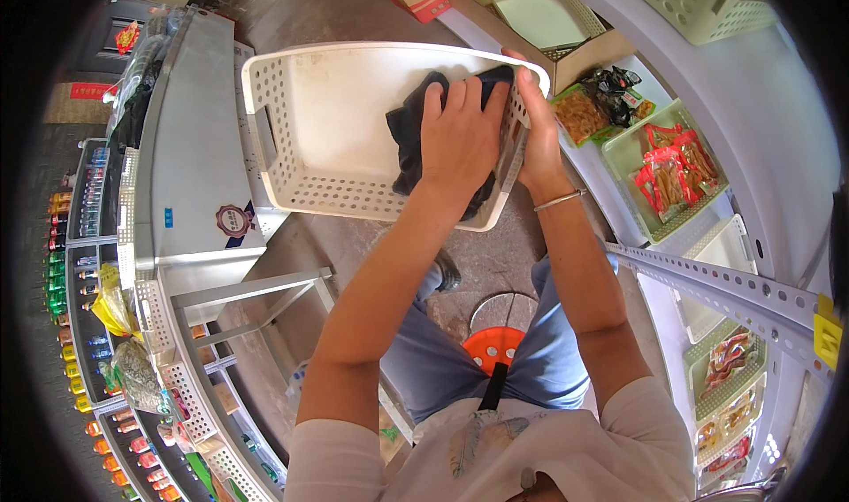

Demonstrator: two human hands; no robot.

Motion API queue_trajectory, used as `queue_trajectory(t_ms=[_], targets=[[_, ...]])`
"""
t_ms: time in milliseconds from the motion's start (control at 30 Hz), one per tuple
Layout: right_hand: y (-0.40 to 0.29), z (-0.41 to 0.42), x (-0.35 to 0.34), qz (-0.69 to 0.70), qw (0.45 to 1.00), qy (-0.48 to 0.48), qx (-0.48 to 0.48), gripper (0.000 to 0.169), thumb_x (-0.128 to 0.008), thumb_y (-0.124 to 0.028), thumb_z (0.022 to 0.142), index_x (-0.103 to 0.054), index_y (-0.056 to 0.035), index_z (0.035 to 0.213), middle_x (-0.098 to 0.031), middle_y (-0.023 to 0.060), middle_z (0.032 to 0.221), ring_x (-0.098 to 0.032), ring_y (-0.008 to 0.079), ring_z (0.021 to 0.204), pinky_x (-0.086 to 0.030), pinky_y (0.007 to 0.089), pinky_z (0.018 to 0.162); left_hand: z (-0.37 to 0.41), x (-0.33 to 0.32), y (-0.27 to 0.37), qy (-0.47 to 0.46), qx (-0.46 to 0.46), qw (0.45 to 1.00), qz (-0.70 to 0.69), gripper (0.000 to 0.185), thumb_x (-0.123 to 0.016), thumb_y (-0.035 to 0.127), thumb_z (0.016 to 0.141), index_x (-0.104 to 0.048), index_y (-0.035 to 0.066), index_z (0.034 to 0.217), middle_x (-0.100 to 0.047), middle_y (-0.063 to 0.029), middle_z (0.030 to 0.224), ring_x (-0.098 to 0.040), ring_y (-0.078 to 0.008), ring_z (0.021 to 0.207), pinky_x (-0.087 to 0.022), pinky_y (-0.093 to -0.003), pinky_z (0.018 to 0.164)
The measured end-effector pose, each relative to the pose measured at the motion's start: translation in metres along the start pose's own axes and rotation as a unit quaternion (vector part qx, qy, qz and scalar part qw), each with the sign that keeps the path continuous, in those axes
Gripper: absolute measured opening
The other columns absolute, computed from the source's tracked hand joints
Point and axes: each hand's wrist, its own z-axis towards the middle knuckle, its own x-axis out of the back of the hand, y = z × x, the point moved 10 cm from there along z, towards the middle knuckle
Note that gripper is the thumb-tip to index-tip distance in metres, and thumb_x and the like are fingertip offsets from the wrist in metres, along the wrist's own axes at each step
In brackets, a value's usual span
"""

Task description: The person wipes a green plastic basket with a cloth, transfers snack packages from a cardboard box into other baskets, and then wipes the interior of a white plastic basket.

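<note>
A white perforated plastic basket (358, 114) is held up before me, tilted so that its inside faces me. My left hand (464, 127) is inside it, pressing a dark cloth (411, 130) against the floor and right end of the basket. Around the basket's right end, my right hand (538, 130) grips the rim, thumb side up, with a bracelet on the wrist. Part of the cloth is hidden under my left hand.
Shelves at the right carry a basket of red-edged snack packets (613, 163), an empty-looking basket (550, 18) and bagged food (580, 114). At left stand a grey cabinet (199, 130) and bottle shelves. An orange-red stool (494, 343) is beneath me; a metal post (716, 276) crosses at right.
</note>
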Motion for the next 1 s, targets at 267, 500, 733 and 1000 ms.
queue_trajectory(t_ms=[267,500,733,1000], targets=[[-0.015,-0.003,-0.004,0.118,0.992,-0.036,-0.008,0.069,-0.057,-0.048,0.091,-0.038,-0.0042,0.141,-0.055,0.0113,0.126,-0.056,0.0226,0.112,-0.045,0.0364,0.096,0.009,0.026,-0.04,0.061,0.03,0.997,0.022,0.039,-0.06,0.009,0.077,-0.067,0.025,0.112,-0.054,-0.0014,0.092,-0.054,-0.0212,0.091,-0.036,-0.04,0.089],[-0.001,0.001,0.008,0.1,0.995,-0.014,-0.017,0.068,-0.059,-0.047,0.09,-0.039,-0.0057,0.14,-0.054,0.0111,0.127,-0.053,0.0217,0.115,-0.043,0.0366,0.097,0.012,0.029,-0.068,0.065,0.083,0.992,0.064,0.038,-0.062,0.009,0.081,-0.066,0.021,0.117,-0.057,-0.0063,0.097,-0.054,-0.0247,0.094,-0.035,-0.0412,0.091],[-0.012,0.002,0.022,0.004,0.999,0.01,0.04,0.061,-0.052,-0.049,0.093,-0.042,-0.0097,0.138,-0.055,0.0106,0.125,-0.055,0.0218,0.113,-0.047,0.0376,0.094,-0.001,0.001,-0.015,0.01,-0.045,0.999,-0.027,0.04,-0.059,0.009,0.077,-0.065,0.022,0.114,-0.055,-0.0035,0.095,-0.054,-0.0216,0.095,-0.037,-0.0409,0.093],[-0.012,0.001,0.013,0.027,0.999,0.033,0.022,0.068,-0.064,-0.05,0.086,-0.047,-0.0038,0.133,-0.053,0.0108,0.123,-0.049,0.0201,0.114,-0.038,0.0339,0.097,-0.013,-0.003,0.009,-0.02,-0.041,0.999,0.018,0.035,-0.058,0.015,0.081,-0.063,0.019,0.115,-0.053,-0.0032,0.091,-0.053,-0.0198,0.094,-0.037,-0.0408,0.092]])
